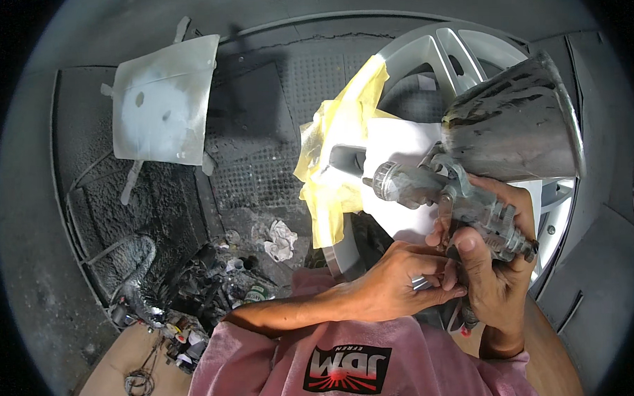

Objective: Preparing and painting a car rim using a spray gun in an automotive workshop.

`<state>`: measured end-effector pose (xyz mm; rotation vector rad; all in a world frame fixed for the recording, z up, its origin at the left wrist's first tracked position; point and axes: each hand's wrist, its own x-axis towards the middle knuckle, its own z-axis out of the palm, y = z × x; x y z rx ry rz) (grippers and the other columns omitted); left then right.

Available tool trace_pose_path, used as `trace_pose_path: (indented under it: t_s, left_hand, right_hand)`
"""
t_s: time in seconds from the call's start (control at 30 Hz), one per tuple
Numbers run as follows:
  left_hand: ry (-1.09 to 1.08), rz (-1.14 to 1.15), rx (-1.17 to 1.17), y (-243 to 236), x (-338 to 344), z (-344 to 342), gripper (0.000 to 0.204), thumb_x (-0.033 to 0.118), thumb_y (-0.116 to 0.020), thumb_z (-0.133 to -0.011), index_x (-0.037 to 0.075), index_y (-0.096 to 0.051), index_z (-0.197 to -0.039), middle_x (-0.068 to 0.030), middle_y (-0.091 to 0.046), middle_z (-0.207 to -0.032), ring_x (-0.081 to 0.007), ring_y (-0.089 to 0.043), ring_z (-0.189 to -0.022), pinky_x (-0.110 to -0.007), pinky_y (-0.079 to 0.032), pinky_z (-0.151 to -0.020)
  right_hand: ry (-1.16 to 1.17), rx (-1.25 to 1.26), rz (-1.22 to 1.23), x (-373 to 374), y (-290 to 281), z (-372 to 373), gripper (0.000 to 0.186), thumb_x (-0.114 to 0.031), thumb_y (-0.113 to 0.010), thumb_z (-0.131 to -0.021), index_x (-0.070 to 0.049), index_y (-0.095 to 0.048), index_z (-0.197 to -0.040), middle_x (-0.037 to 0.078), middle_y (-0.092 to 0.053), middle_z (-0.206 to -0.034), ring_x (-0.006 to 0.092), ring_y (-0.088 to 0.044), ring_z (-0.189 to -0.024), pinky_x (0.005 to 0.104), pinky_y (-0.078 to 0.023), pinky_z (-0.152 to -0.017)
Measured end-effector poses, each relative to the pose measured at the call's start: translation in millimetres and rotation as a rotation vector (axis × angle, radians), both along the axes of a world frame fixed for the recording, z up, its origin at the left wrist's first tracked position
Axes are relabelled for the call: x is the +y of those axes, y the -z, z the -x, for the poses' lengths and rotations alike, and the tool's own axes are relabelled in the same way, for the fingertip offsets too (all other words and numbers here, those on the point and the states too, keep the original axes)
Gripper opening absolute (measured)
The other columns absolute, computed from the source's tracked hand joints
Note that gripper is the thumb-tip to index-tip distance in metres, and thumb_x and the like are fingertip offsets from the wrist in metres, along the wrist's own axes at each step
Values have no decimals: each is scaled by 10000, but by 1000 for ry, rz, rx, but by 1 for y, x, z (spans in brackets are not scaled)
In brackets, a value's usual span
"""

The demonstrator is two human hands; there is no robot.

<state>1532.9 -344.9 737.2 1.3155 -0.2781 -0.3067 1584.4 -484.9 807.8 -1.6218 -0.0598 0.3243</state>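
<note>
A grey, paint-stained spray gun (475,217) is held in front of me at the right, its nozzle end pointing left. On top of it, a large metal paint cup (510,125) tilts up to the right. My right hand (498,286) grips the gun from its right side, thumb along the handle. Just left of it my left hand (393,282), wearing a ring, has its fingers curled against the gun's handle below the body; the fingertips are partly hidden. Behind the gun lies a silver alloy wheel (424,54), partly covered by white paper (395,139) and yellow masking sheet (336,148).
A pale square panel (163,102) with a whitish sprayed patch stands on a support at the upper left. Crumpled paper (276,241) lies on the floor left of the wheel. Dark clutter (201,286) and a coiled cable (138,382) are at the lower left. Grey walls surround the space.
</note>
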Motion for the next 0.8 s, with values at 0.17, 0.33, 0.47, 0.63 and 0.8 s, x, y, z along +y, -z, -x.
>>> trace_pose_path:
  t_s: [0.17, 0.33, 0.47, 0.63, 0.8]
  left_hand:
    - [-19, 11, 15, -1, -1, 1, 233, 49, -813, -867, -5, -623, -743, -74, -678, -704, -180, -705, -661, -328, -546, -613]
    - [-20, 0, 16, 1, -1, 4, 239, 54, -819, -866, -5, -633, -728, -81, -695, -718, -178, -725, -681, -319, -564, -635]
    - [-19, -11, 21, 3, -1, 6, 251, 63, -830, -859, -5, -629, -725, -85, -686, -716, -180, -720, -680, -323, -564, -633]
    - [-20, -60, -5, -2, 2, 0, 249, 63, -832, -856, -10, -626, -736, -82, -671, -727, -182, -720, -710, -324, -564, -640]
    - [-26, -6, 15, 2, -1, 2, 218, 53, -825, -857, -8, -634, -769, -83, -671, -741, -188, -705, -703, -323, -563, -640]
  right_hand:
    - [-21, 89, -5, -1, -7, 1, 473, -163, -735, -980, 61, -536, -1346, 126, -702, -1065, 135, -678, -941, 264, -528, -835]
    - [-35, 145, -7, -2, -7, 2, 477, -167, -745, -972, 56, -544, -1343, 141, -685, -1127, 155, -667, -1006, 286, -524, -880]
    - [-64, 161, 65, -4, -9, 1, 472, -184, -752, -968, 50, -562, -1332, 149, -678, -1154, 157, -667, -1009, 286, -520, -886]
    - [-66, 64, 124, -3, -6, -3, 484, -207, -752, -970, 50, -564, -1334, 146, -672, -1150, 152, -666, -1006, 280, -517, -879]
    - [-69, 80, 71, -5, 1, -2, 491, -204, -749, -973, 55, -557, -1344, 133, -663, -1139, 139, -654, -961, 273, -510, -850]
